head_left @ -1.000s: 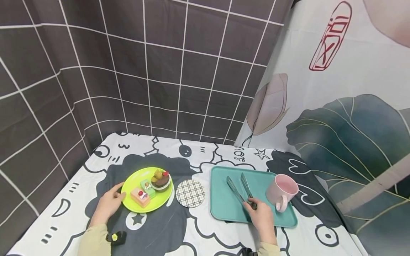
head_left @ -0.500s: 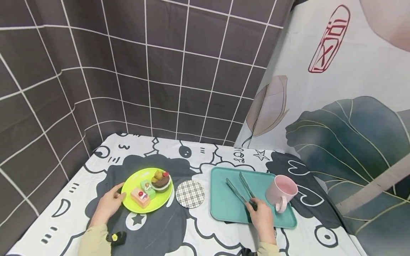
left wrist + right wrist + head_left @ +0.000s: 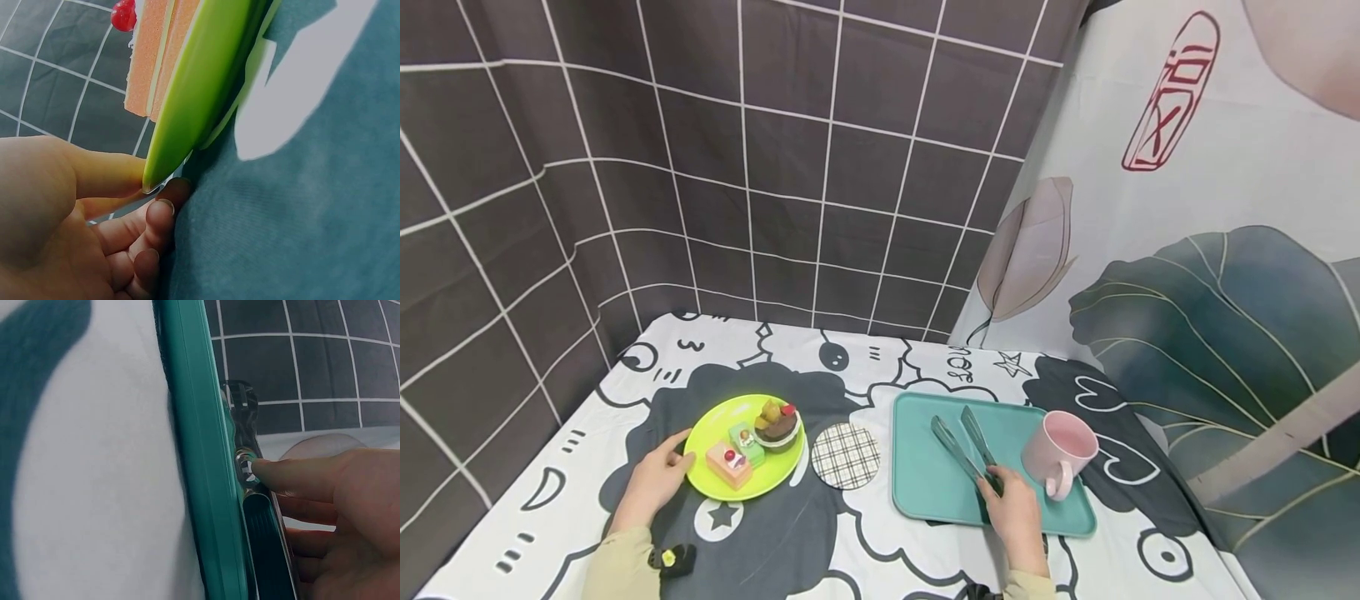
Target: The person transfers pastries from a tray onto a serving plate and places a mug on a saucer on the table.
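Note:
On the left, my left hand (image 3: 651,482) pinches the rim of a lime-green plate (image 3: 718,429), thumb on top and fingertips beneath in the left wrist view. The plate bears a peach-coloured cake slice (image 3: 728,465) with a red cherry, a small green cake (image 3: 747,444) and a chocolate cupcake (image 3: 777,427). My right hand (image 3: 1017,510) grips metal tongs (image 3: 953,446) near their dark handle end (image 3: 270,550). The tongs' two arms are spread apart and point away over a teal tray (image 3: 917,498). Part of the handle is hidden by my fingers in the head view.
A pink mug (image 3: 1060,454) stands on the tray's right side, close beside my right hand, handle towards me. Between plate and tray lies a round checked coaster (image 3: 846,456). Dark tiled-pattern cloth (image 3: 790,167) hangs behind the table.
My right fingers have shifted slightly to the right with the tongs, whose arms have moved a little. The left hand and the plate keep their place.

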`<state>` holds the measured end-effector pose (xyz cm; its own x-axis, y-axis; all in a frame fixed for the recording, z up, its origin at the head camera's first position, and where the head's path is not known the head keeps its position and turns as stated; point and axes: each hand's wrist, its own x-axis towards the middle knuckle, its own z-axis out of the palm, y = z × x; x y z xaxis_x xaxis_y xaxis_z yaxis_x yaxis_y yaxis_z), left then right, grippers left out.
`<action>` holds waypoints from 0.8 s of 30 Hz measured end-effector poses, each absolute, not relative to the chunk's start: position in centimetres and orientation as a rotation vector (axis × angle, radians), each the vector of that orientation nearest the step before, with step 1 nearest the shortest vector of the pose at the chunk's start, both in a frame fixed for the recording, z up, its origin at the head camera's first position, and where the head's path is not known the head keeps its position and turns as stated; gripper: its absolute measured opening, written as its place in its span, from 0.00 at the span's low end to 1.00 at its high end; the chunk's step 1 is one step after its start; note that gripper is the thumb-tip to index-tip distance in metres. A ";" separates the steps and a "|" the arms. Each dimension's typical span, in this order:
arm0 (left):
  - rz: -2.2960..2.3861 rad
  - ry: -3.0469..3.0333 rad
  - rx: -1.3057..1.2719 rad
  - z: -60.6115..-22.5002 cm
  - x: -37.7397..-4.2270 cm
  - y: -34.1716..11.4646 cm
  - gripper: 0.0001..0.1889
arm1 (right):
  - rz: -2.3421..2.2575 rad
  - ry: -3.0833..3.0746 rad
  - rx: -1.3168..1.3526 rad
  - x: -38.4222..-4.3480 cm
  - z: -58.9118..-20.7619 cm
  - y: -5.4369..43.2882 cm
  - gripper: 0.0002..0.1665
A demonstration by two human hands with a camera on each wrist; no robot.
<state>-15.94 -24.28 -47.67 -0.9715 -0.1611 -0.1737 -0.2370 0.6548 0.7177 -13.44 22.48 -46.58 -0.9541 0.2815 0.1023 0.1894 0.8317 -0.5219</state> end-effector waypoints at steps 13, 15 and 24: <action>1.227 2.765 -0.340 -47.7 -15.9 -24.2 0.28 | 0.818 -2.807 -0.325 -13.0 -45.4 22.7 0.18; 1.231 2.764 -0.339 -47.7 -15.9 -24.1 0.28 | 0.822 -2.795 -0.322 -12.9 -45.1 22.8 0.17; 1.214 2.775 -0.315 -47.6 -15.8 -24.2 0.28 | 0.832 -2.715 -0.264 -11.8 -43.8 23.6 0.14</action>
<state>-15.83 -24.23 -47.59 -0.9739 -0.1498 -0.1703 -0.2267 0.6616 0.7148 -11.85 23.57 -43.78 -0.9416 0.2557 0.2190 0.0890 0.8166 -0.5703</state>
